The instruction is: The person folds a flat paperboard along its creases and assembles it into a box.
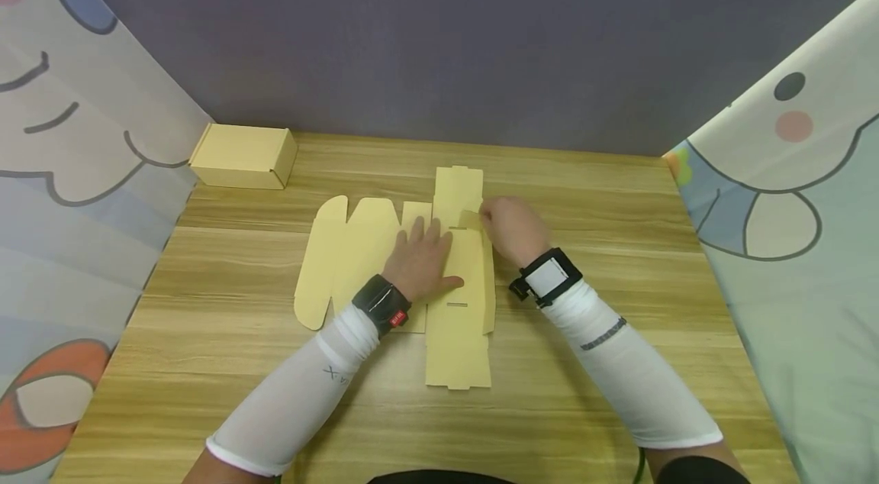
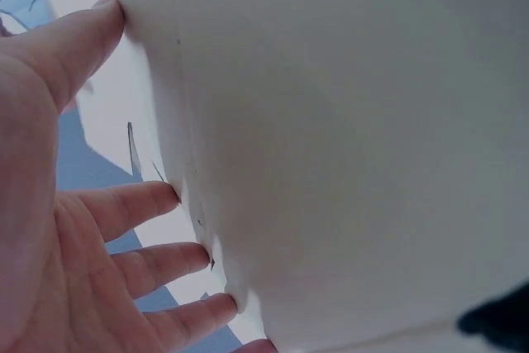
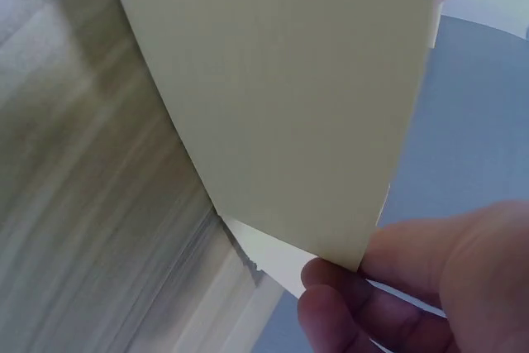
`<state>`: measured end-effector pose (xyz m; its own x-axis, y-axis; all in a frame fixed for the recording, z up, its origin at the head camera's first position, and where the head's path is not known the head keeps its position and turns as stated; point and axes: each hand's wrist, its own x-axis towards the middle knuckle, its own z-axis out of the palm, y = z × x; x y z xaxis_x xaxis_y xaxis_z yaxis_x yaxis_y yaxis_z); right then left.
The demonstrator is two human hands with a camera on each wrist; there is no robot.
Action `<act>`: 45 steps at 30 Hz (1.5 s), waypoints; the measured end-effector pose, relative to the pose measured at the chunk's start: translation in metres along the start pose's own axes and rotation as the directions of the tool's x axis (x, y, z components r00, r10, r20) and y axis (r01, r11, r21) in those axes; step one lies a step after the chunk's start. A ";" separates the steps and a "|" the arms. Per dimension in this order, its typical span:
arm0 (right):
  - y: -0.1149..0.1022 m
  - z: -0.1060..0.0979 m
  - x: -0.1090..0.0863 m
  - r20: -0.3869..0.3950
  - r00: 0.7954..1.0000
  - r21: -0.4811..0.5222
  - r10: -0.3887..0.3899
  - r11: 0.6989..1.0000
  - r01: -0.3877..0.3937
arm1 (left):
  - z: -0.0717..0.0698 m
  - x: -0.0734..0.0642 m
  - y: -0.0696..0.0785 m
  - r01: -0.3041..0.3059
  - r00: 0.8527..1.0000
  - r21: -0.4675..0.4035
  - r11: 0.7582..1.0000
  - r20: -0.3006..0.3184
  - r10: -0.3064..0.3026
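A partly unfolded yellow cardboard box blank (image 1: pixel 456 350) lies on the wooden table, its rounded flaps spread to the left. My left hand (image 1: pixel 419 262) rests on its middle with fingers spread. In the left wrist view, the fingertips of that left hand (image 2: pixel 91 237) touch the cardboard (image 2: pixel 347 146). At the blank's right edge, my right hand (image 1: pixel 515 228) holds the upper end of a narrow side panel (image 1: pixel 489 285), which stands folded up. The right wrist view shows the thumb and fingers of the right hand (image 3: pixel 463 279) pinching the corner of this panel (image 3: pixel 281 105).
A closed cardboard box (image 1: pixel 240 154) sits at the table's back left corner. A dark grey wall (image 1: pixel 439 33) rises behind the table (image 1: pixel 604 209). Cartoon-printed panels (image 1: pixel 790 163) flank both sides.
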<state>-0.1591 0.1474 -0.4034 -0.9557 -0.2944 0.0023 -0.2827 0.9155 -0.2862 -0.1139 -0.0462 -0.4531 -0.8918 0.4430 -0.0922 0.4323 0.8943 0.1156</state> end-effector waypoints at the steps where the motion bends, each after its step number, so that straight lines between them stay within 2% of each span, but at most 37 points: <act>1: -0.001 0.000 0.000 -0.005 1.000 -0.016 -0.013 1.000 0.013 | 0.000 0.000 0.000 0.000 1.000 0.001 1.000 0.003 0.000; 4: -0.003 0.001 0.002 -0.003 0.999 -0.056 -0.036 0.998 0.035 | 0.000 0.000 0.001 -0.002 1.000 0.002 1.000 0.010 0.002; 16: -0.011 -0.006 0.010 0.082 0.994 -0.131 -0.072 0.988 0.082 | 0.000 -0.001 -0.005 -0.026 1.000 -0.020 0.999 -0.001 0.026; 20: -0.016 -0.007 0.011 0.086 0.993 -0.150 -0.080 0.984 0.092 | -0.001 -0.002 -0.015 -0.035 0.998 -0.076 0.996 -0.049 0.032; 23: -0.018 -0.005 0.012 0.086 0.993 -0.158 -0.085 0.983 0.098 | -0.003 0.001 -0.029 0.010 0.993 -0.108 0.994 -0.117 -0.022; 26: -0.021 -0.004 0.012 0.085 0.992 -0.171 -0.094 0.979 0.107 | -0.008 0.003 -0.045 0.117 0.976 -0.100 0.988 -0.174 -0.133; 28: -0.024 -0.003 0.013 0.086 0.992 -0.178 -0.096 0.978 0.110 | -0.013 0.005 -0.054 0.196 0.961 -0.101 0.975 -0.180 -0.211; 30: -0.026 -0.002 0.014 0.085 0.992 -0.182 -0.096 0.977 0.110 | -0.016 0.006 -0.063 0.250 0.951 -0.112 0.962 -0.161 -0.265; 32: -0.028 -0.001 0.015 0.086 0.992 -0.183 -0.093 0.977 0.107 | -0.020 0.006 -0.070 0.279 0.948 -0.135 0.951 -0.117 -0.295; 36: -0.033 0.001 0.015 0.084 0.991 -0.184 -0.105 0.976 0.119 | -0.022 0.008 -0.079 0.308 0.949 -0.181 0.934 -0.015 -0.316; 40: -0.036 0.003 0.016 0.074 0.989 -0.189 -0.127 0.972 0.138 | -0.022 0.009 -0.084 0.344 0.939 -0.263 0.902 0.076 -0.336; 42: -0.038 0.004 0.016 0.067 0.989 -0.191 -0.134 0.971 0.144 | -0.023 0.009 -0.086 0.338 0.941 -0.290 0.895 0.092 -0.326; 45: -0.039 0.004 0.017 0.061 0.988 -0.195 -0.144 0.969 0.153 | -0.027 0.007 -0.087 0.299 0.954 -0.313 0.901 0.084 -0.287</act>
<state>-0.1641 0.1059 -0.3966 -0.8984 -0.4389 -0.0150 -0.4359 0.8954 -0.0906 -0.1615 -0.1221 -0.4366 -0.9638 0.1711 -0.2046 0.0812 0.9188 0.3862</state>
